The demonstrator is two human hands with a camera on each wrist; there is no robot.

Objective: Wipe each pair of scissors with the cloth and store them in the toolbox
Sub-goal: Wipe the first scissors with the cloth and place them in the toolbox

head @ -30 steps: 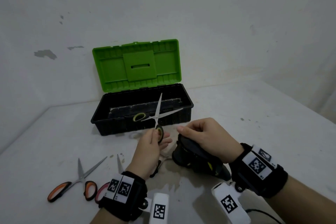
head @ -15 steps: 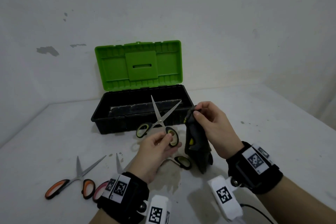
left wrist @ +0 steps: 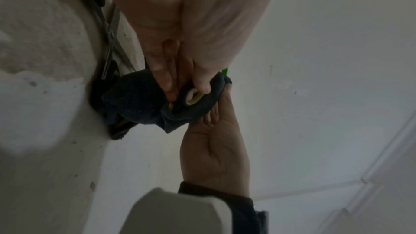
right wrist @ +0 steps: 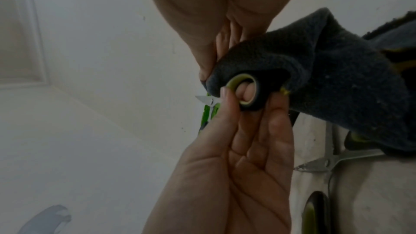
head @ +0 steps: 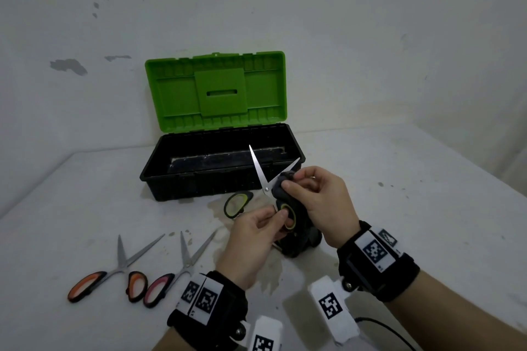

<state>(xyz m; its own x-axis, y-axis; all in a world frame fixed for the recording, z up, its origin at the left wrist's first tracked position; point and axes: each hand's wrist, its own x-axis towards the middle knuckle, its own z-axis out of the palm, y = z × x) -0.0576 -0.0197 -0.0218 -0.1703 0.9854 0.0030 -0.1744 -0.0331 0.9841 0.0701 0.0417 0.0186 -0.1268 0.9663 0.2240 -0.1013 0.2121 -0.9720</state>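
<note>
Two hands meet just in front of the toolbox (head: 222, 171), which stands with its green lid (head: 215, 91) raised against the wall and its black tray facing up. The left hand (head: 251, 239) pinches one black-and-yellow ring of the green-handled scissors (head: 263, 179) between thumb and fingers (right wrist: 245, 93), one fingertip showing through the ring in the right wrist view. These scissors are held up over the surface (head: 399, 208), blades spread wide and pointing toward the toolbox. The right hand (head: 319, 202) grips the dark cloth (head: 281, 189), its fingers curled and pinching the fabric around one blade close to the pivot; the rest of the cloth hangs down to the surface below the hands. In the left wrist view the cloth (left wrist: 135, 99) bunches around the ring and the fingers of both hands. On the surface to the left lie the orange-handled scissors (head: 114, 273) and, just beside them, the pink-handled scissors (head: 176, 273), both with blades spread and tips pointing away from the person. Another pair lies under the hanging cloth, only partly visible.
</note>
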